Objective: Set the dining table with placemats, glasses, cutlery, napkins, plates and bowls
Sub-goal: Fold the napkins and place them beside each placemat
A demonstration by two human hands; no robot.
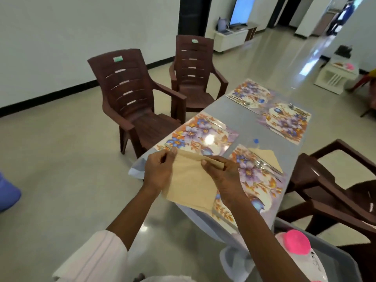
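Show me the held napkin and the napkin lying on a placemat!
held napkin (191,184), head view, on its flat middle.
napkin on the placemat (266,154), head view, on its bare upper part.

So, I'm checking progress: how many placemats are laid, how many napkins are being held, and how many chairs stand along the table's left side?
Placemats: 4
Napkin, pinched by left hand and right hand: 1
Chairs on the left side: 2
Total: 7

Glossy placemat (200,135), matt cloth napkin (191,184)
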